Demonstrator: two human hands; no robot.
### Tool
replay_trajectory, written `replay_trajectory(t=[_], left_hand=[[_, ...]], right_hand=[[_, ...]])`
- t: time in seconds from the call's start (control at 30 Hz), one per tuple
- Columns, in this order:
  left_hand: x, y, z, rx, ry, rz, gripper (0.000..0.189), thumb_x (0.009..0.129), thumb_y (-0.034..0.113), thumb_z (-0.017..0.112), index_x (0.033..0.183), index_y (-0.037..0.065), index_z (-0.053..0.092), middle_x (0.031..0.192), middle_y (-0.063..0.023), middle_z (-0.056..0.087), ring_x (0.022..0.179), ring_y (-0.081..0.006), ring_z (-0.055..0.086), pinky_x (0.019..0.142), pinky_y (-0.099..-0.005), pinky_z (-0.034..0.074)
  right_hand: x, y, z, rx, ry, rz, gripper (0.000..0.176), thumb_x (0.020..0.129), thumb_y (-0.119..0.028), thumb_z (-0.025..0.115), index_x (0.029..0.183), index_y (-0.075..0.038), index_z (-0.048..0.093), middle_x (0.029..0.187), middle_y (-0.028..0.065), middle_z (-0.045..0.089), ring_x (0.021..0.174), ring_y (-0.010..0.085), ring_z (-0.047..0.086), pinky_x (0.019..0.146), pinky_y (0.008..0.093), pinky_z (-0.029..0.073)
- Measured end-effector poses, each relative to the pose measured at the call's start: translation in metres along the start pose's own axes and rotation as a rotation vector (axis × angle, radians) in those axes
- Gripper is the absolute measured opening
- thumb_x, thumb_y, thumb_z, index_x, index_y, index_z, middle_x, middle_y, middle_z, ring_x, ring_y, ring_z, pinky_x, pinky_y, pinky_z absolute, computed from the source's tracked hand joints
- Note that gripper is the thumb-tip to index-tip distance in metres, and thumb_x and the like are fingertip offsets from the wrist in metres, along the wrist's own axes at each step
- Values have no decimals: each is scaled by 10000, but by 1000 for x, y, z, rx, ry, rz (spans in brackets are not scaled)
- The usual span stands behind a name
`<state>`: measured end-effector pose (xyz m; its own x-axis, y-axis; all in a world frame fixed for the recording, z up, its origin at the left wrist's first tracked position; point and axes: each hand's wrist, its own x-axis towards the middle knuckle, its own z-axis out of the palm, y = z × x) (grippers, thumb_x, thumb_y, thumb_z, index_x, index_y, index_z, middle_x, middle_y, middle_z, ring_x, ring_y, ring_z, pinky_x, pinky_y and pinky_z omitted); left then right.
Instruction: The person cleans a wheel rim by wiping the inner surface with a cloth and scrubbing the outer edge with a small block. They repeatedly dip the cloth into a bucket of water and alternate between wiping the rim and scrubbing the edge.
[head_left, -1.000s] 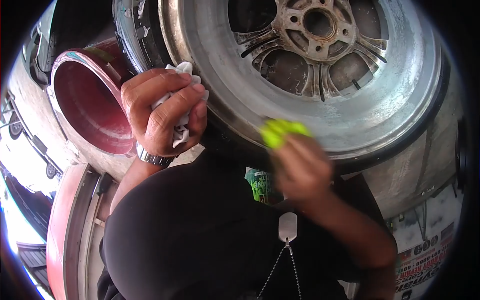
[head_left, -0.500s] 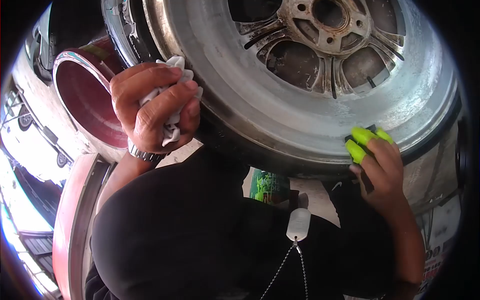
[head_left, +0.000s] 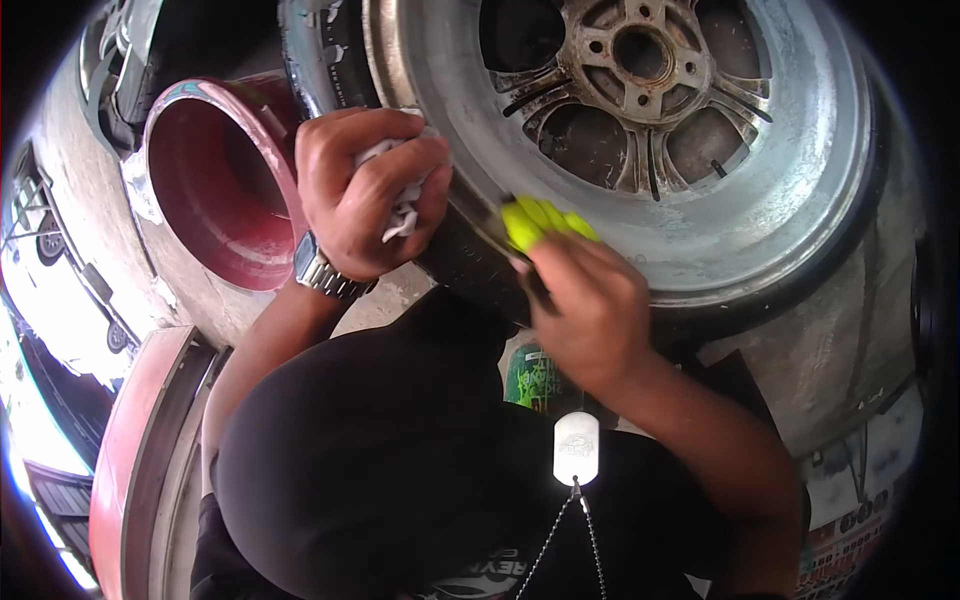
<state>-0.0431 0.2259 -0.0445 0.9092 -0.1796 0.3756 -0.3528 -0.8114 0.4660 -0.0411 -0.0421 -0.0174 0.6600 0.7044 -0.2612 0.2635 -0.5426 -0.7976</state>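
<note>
Right hand [head_left: 597,308] shifted along wheel [head_left: 715,240], gripping pad [head_left: 507,199], left hand [head_left: 345,190] clutching cloth [head_left: 403,212], concrete floor [head_left: 800,365]

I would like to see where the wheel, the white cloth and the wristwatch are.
Wheel [head_left: 637,152]: head view, on its lowermost spoke.
White cloth [head_left: 402,219]: head view, on its lower visible fold.
Wristwatch [head_left: 334,280]: head view, on its metal band.

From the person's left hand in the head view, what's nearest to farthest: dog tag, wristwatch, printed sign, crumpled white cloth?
From the left hand:
1. Crumpled white cloth: inside its grip.
2. Wristwatch: just behind, on the same wrist.
3. Dog tag: lower right, near the picture's bottom middle.
4. Printed sign: at the picture's lower right edge.
</note>
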Motion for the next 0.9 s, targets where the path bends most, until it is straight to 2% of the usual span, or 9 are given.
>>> replay_trajectory(t=[0.17, 0.23, 0.33, 0.4, 0.47, 0.67, 0.73, 0.8, 0.9], left_hand=[[-1, -1, 6, 28, 74, 14, 340, 718, 48, 822, 1027, 146, 718, 1035, -45, 685, 903, -263, 637, 768, -402, 500], [0, 1, 7, 37, 103, 24, 315, 726, 59, 825, 1010, 139, 714, 1016, -39, 690, 875, -255, 639, 748, -401, 496], [1, 2, 5, 40, 107, 16, 299, 735, 61, 820, 1003, 137, 712, 1020, -38, 693, 868, -257, 637, 745, -400, 497], [-3, 4, 4, 33, 95, 17, 276, 762, 60, 809, 1011, 131, 713, 1036, -49, 689, 890, -273, 634, 766, -406, 502], [-1, 3, 3, 26, 88, 17, 261, 800, 41, 787, 1040, 117, 717, 1051, -78, 683, 914, -295, 633, 801, -413, 510], [-1, 8, 4, 51, 123, -17, 213, 810, 57, 778, 1003, 115, 709, 1031, -59, 681, 922, -287, 637, 804, -417, 509], [-1, 10, 3, 67, 125, -16, 217, 811, 62, 779, 1008, 117, 708, 1029, -56, 677, 914, -287, 635, 801, -419, 511], [0, 9, 3, 62, 123, -24, 218, 813, 65, 778, 1011, 120, 708, 1031, -56, 674, 913, -288, 636, 797, -420, 513], [-5, 10, 4, 52, 114, -35, 219, 815, 68, 778, 1015, 124, 708, 1033, -55, 671, 913, -287, 635, 792, -418, 515]], right_hand=[[-43, 29, -48, -199, 87, -99, 358, 787, 41, 693, 1140, -6, 731, 1097, 195, 749, 1044, 382, 734, 953, 481, 582], [-40, 18, -17, -64, 127, 108, 319, 748, 57, 685, 1055, -22, 717, 1006, 193, 736, 970, 400, 729, 869, 485, 586], [10, -14, 28, 17, 292, 141, 161, 759, 51, 678, 891, -18, 616, 914, 205, 707, 887, 429, 706, 779, 487, 566], [-18, 11, 6, 20, 201, 41, 200, 779, 52, 694, 962, -25, 667, 947, 189, 730, 917, 406, 723, 804, 474, 581], [-45, 45, -44, -307, 124, -167, 324, 778, 83, 722, 1080, -35, 736, 1015, 170, 759, 982, 370, 748, 898, 471, 594], [11, -10, 27, -33, 242, 158, 104, 910, -83, 721, 1003, -38, 717, 905, 218, 708, 848, 450, 678, 681, 480, 541], [-9, 4, 3, 31, 204, 18, 105, 914, -69, 722, 1013, -35, 721, 912, 211, 716, 850, 442, 690, 686, 485, 545], [-43, 38, -36, -226, 185, -197, 158, 884, -22, 731, 1042, -36, 731, 969, 198, 746, 935, 419, 720, 781, 482, 576], [-46, 33, -29, -184, 155, -81, 141, 871, -38, 717, 1012, -38, 713, 949, 205, 740, 940, 423, 715, 804, 486, 576]])
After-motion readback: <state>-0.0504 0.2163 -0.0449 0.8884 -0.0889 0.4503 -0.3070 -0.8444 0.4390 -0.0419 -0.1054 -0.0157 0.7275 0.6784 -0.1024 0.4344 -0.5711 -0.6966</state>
